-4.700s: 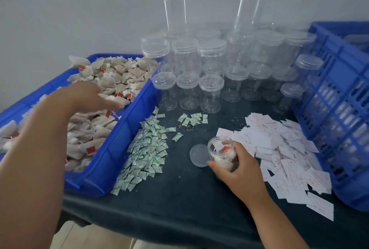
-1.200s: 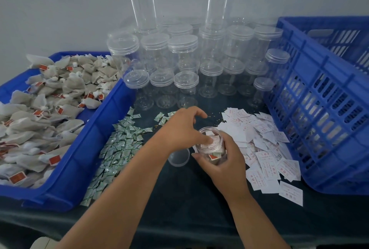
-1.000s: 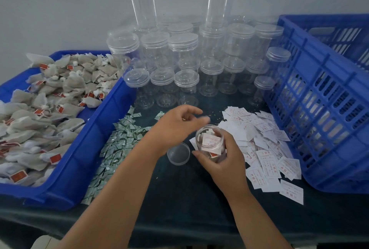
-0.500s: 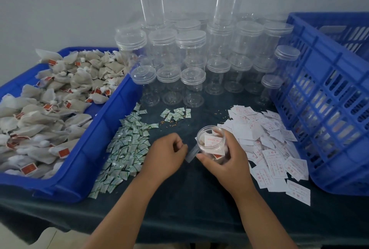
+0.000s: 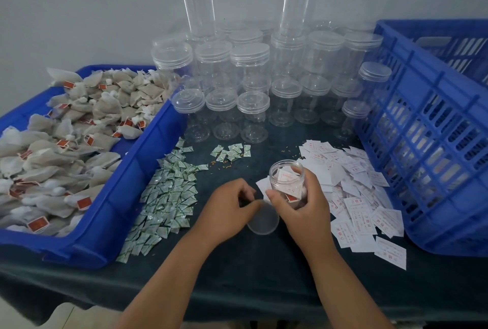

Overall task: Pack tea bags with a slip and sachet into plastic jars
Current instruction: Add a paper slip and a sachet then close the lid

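While the right hand (image 5: 303,204) keeps its grip curled around the small clear plastic jar (image 5: 286,181), the left hand (image 5: 227,210) has left the jar's mouth, where it was a second ago. It has come down to the round clear plastic lid (image 5: 264,220), at about 7 o'clock from the jar. Its grip now pinches the rim of this lid, which seems lifted a little off the dark cloth-covered surface (image 5: 237,276).

The jar stands upright in the hand, at the edge of the heap of white paper slips (image 5: 356,196) on its 3 o'clock side. Inside it a white slip with red print (image 5: 284,175) lies on top, and tea bags are below. I cannot make out a sachet in it. In my judgement the filling is finished and the closing begins: the lid must go onto the open mouth.

About writing: the slips carry red printed lines, but the characters are too small to read. The small white-and-green sachets (image 5: 169,196) at 9 o'clock have green print, which is not legible. The pale tea bags (image 5: 66,144) in the blue plastic tray (image 5: 126,196) at 10 o'clock bear red tags, also unreadable. The empty lidded clear jars (image 5: 250,107) at 12 o'clock and the blue slatted crate (image 5: 422,144) at 2 o'clock show no label.
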`<state>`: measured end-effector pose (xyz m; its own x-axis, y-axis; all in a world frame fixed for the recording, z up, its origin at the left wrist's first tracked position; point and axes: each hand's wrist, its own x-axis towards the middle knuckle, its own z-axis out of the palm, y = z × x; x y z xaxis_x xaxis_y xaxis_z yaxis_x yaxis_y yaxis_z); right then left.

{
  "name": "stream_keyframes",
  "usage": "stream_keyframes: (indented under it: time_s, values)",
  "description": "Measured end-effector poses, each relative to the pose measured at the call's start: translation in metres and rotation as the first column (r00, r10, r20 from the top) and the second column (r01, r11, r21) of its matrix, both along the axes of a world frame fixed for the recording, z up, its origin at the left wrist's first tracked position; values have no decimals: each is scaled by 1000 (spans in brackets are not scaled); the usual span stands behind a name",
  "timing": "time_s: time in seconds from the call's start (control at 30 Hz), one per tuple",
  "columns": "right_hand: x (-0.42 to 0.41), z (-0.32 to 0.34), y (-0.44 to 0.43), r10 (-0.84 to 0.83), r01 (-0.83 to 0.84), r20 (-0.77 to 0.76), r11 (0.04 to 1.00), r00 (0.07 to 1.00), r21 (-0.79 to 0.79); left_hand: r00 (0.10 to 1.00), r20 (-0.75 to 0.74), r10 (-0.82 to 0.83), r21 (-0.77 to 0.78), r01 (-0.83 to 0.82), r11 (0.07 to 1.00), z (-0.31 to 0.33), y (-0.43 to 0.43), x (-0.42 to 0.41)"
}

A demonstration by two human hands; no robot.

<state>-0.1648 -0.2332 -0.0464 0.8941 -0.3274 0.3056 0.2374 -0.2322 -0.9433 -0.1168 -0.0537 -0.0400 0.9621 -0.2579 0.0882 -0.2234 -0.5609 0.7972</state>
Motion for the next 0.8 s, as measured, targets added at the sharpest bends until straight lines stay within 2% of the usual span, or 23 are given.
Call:
stream_keyframes:
  time_s: [0.1, 0.2, 0.3, 0.4, 0.5, 0.57, 0.67, 0.8]
  values:
    - [-5, 1, -1, 13, -14, 44, 1000, 999, 24, 981, -45, 188, -79, -191, 978, 4, 0, 4]
    - [-7, 0, 2, 93, -93, 24, 996, 995, -9, 947, -95, 306, -271, -320, 908, 17, -3, 7]
    - [-7, -2, 5, 131, -136, -51, 984, 990, -117, 959, -166, 231, -456, -282, 844, 33, -9, 5]
    - [-5, -4, 4, 110, -122, -72, 975, 991, -185, 986, -149, 79, -492, -143, 859, 47, -13, -5]
    - [-3, -3, 3, 97, -110, -69, 970, 993, -219, 990, -85, -116, -432, 68, 899, 53, -13, -13]
    - [-2, -3, 4, 80, -97, -80, 967, 994, -237, 981, 3, -193, -229, 189, 955, 54, -13, -15]
    - [-2, -1, 5, 69, -83, -59, 952, 996, -295, 975, 102, -195, 55, 190, 980, 58, -22, -14]
    - [-3, 2, 5, 76, -82, -30, 945, 997, -317, 972, 141, -189, 188, 161, 969, 63, -36, -8]
